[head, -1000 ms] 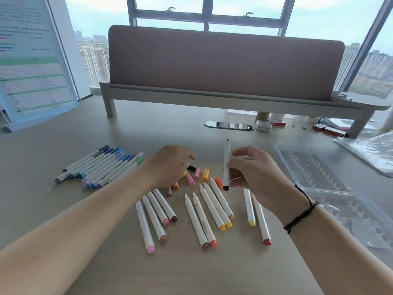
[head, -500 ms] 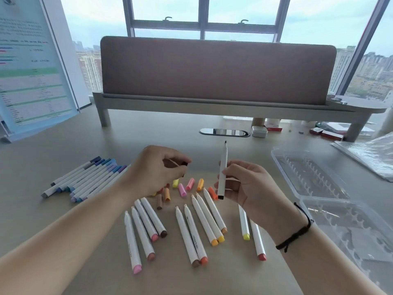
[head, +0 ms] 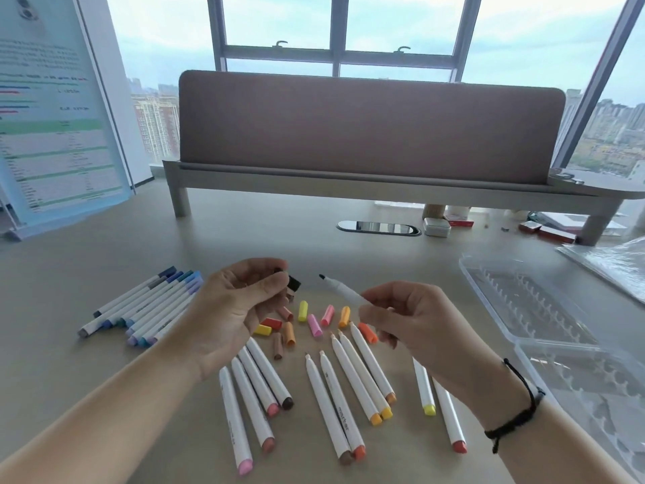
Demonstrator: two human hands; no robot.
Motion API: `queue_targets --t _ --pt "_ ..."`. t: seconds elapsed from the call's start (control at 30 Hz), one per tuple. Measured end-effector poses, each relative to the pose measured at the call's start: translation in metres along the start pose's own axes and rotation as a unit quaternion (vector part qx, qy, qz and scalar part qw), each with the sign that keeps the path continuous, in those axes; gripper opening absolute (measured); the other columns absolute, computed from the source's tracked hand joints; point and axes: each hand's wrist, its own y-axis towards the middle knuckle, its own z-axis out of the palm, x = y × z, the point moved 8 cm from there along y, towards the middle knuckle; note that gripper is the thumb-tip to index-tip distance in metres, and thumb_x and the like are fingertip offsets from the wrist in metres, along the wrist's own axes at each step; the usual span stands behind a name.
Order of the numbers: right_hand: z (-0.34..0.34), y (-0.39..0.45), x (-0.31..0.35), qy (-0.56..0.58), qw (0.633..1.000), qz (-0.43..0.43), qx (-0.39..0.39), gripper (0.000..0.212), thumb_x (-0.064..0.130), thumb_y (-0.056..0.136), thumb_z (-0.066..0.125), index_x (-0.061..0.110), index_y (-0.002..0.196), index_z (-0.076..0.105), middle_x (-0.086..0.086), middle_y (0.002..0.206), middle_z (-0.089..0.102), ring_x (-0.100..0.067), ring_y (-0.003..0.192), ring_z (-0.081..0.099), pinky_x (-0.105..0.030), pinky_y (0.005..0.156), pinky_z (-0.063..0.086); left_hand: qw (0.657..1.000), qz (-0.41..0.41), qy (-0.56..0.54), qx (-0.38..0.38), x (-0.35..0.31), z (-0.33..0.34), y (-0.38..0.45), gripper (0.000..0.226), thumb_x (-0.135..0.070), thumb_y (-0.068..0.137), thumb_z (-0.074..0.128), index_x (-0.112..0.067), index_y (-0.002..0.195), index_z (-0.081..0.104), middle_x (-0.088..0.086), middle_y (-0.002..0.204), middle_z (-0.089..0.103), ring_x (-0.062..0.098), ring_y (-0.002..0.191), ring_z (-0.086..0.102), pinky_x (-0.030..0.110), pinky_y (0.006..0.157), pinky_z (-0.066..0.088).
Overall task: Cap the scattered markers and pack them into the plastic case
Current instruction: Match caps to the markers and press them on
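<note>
A board (head: 52, 110) with printed sheets leans at the far left of the table (head: 87, 246). Nearer, a row of capped markers (head: 146, 305) with blue, teal and purple ends lies side by side, slanting up to the right.

The left hand (head: 234, 309) is raised above the table, palm turned inward, its thumb and fingers pinching a black cap (head: 294, 284) with the cap's open end facing right. A small gap separates the cap from the black tip of a white marker (head: 343, 291), which points up and left toward it. The right hand (head: 415, 323) grips this marker by its barrel, fingers curled round it; a black cord (head: 516, 417) circles that wrist.

Below the hands, loose caps (head: 314, 321) in yellow, red, orange, pink and brown lie scattered on the table. Closer to the camera, uncapped markers (head: 335, 396) lie in small groups, bare tips pointing away, coloured ends in pink, brown, orange, yellow and red toward the camera.

To the right, the clear plastic case (head: 544, 319) lies open on the table, its ribbed slots showing, well apart from the markers. Behind everything, a padded screen (head: 370, 124) stands on a raised shelf (head: 384, 185) in front of the window (head: 338, 29).
</note>
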Motion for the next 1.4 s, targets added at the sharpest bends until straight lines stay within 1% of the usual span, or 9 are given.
queue_targets --t 0.13,0.3,0.43,0.5,0.6,0.67,0.87,1.0,1.4 --pt "0.0 -0.002 0.01 0.003 0.999 -0.036 0.003 0.008 0.007 0.081 0.079 0.015 0.082 0.079 -0.007 0.065 0.071 -0.017 0.057 0.057 -0.027 0.058 0.051 1.0 0.003 -0.005 0.015 -0.005 -0.003 0.0 0.058 -0.019 0.035 0.102 -0.006 0.086 0.079 0.017 0.089 0.074 0.023 0.076 0.074 0.028 0.069 0.061" --pt "-0.005 -0.003 0.015 0.04 0.998 -0.051 -0.008 0.011 0.001 0.079 0.078 0.011 0.083 0.078 -0.012 0.07 0.073 -0.017 0.058 0.061 -0.024 0.059 0.053 0.998 0.015 0.043 0.035 -0.009 0.004 -0.003 0.057 -0.024 0.038 0.102 -0.007 0.088 0.079 0.019 0.089 0.074 0.027 0.08 0.074 0.03 0.072 0.062" --pt "-0.002 -0.004 0.015 0.028 0.999 -0.042 0.006 0.008 0.004 0.079 0.079 0.01 0.085 0.079 -0.012 0.07 0.073 -0.02 0.06 0.06 -0.028 0.063 0.054 0.993 0.02 0.109 0.037 -0.01 0.009 -0.006 0.058 -0.029 0.043 0.1 -0.007 0.091 0.078 0.024 0.092 0.072 0.035 0.079 0.073 0.033 0.073 0.062" --pt "0.0 -0.004 0.015 0.017 0.999 -0.04 0.012 0.008 0.009 0.077 0.082 0.012 0.085 0.08 -0.011 0.072 0.074 -0.022 0.062 0.06 -0.033 0.067 0.054 0.992 0.024 0.123 0.034 -0.011 0.011 -0.008 0.054 -0.029 0.045 0.099 -0.008 0.09 0.078 0.025 0.092 0.072 0.036 0.077 0.073 0.033 0.072 0.062" --pt "-0.001 -0.005 0.016 0.023 0.999 -0.037 0.01 0.012 0.017 0.074 0.083 0.013 0.085 0.081 -0.014 0.071 0.072 -0.025 0.063 0.061 -0.039 0.071 0.055 0.987 0.022 0.156 0.025 -0.009 0.015 -0.011 0.03 -0.018 0.056 0.09 -0.013 0.083 0.08 0.021 0.085 0.074 0.029 0.072 0.074 0.03 0.068 0.062" --pt "0.001 -0.006 0.014 0.055 0.998 -0.024 0.016 0.01 0.012 0.076 0.082 0.01 0.085 0.081 -0.018 0.071 0.071 -0.026 0.063 0.062 -0.041 0.073 0.056 0.982 0.02 0.185 0.024 -0.007 0.018 -0.014 0.02 -0.012 0.058 0.081 -0.015 0.079 0.08 0.017 0.077 0.074 0.025 0.068 0.073 0.029 0.064 0.061" --pt "0.008 -0.008 0.006 0.138 0.99 0.029 0.028 0.006 0.0 0.078 0.076 -0.003 0.083 0.078 -0.021 0.07 0.068 -0.026 0.058 0.062 -0.03 0.06 0.057 0.975 0.025 0.219 0.022 -0.007 0.022 -0.017 0.018 -0.007 0.06 0.078 -0.015 0.077 0.081 0.017 0.074 0.074 0.025 0.064 0.073 0.029 0.062 0.061" --pt "0.01 -0.009 0.007 0.152 0.987 0.037 0.041 0.022 0.008 0.069 0.078 -0.007 0.085 0.076 -0.022 0.069 0.067 -0.025 0.056 0.062 -0.03 0.057 0.057 0.973 0.035 0.225 0.025 -0.007 0.026 -0.018 0.018 -0.002 0.061 0.077 -0.015 0.073 0.081 0.018 0.072 0.074 0.023 0.06 0.072 0.026 0.06 0.059" --pt "0.02 -0.01 0.001 0.183 0.981 0.049 0.042 0.015 0.015 0.066 0.078 0.004 0.076 0.078 -0.019 0.07 0.067 -0.025 0.058 0.064 -0.035 0.063 0.06 0.98 0.032 0.196 0.023 -0.006 0.023 -0.017 0.017 -0.003 0.065 0.077 -0.013 0.079 0.08 0.019 0.078 0.074 0.025 0.068 0.074 0.028 0.064 0.061"
